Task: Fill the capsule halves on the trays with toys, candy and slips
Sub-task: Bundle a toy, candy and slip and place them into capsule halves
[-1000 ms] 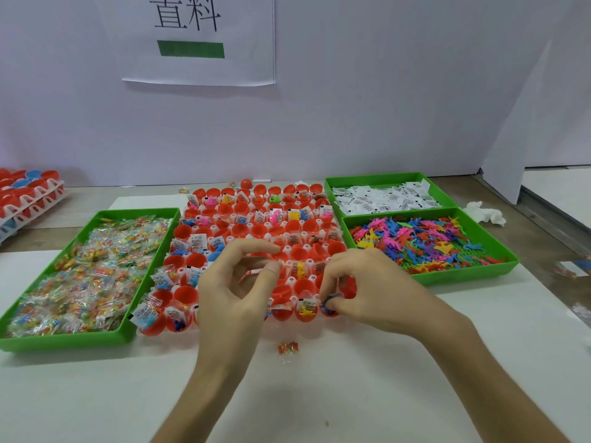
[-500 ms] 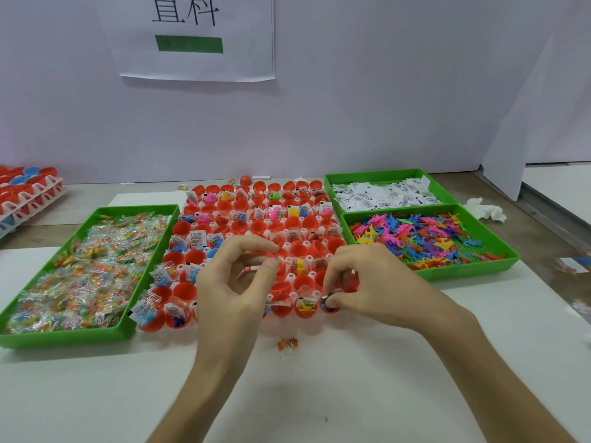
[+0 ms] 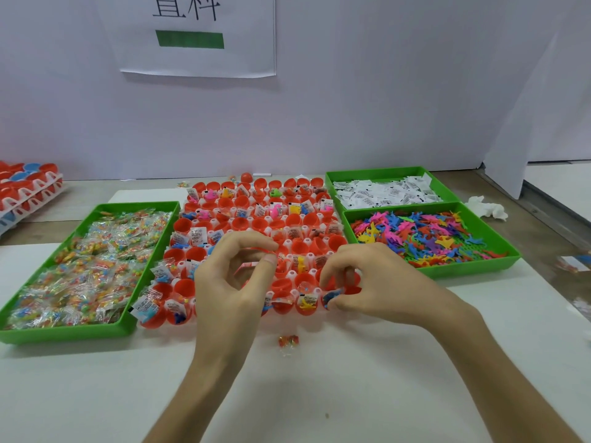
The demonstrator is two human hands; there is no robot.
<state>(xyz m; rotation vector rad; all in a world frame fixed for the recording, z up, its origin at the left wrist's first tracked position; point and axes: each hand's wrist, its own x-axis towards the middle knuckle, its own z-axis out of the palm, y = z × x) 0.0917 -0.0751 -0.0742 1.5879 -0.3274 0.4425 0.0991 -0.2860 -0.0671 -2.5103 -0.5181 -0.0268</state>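
Observation:
A white tray (image 3: 289,243) of red capsule halves (image 3: 240,223) lies in the middle of the table. Many halves hold toys, slips or candy packets. My right hand (image 3: 377,282) pinches a small blue toy (image 3: 332,296) at a capsule half in the front row, towards its right end. My left hand (image 3: 235,282) hovers over the tray's front middle with its fingers curled. A small pink piece (image 3: 245,265) shows between its thumb and fingers. To the left stands a green bin of candy packets (image 3: 80,334). On the right are green bins of white slips (image 3: 383,171) and coloured toys (image 3: 463,270).
A loose candy packet (image 3: 287,342) lies on the white table in front of the tray. Stacked trays of capsule halves (image 3: 28,190) sit at the far left. Behind the toy bin lies a crumpled tissue (image 3: 486,207), and a white panel (image 3: 511,139) stands at the right.
Both hands stay almost in place over the tray's front row. The right hand's fingers shift slightly with the blue toy at the front capsule half.

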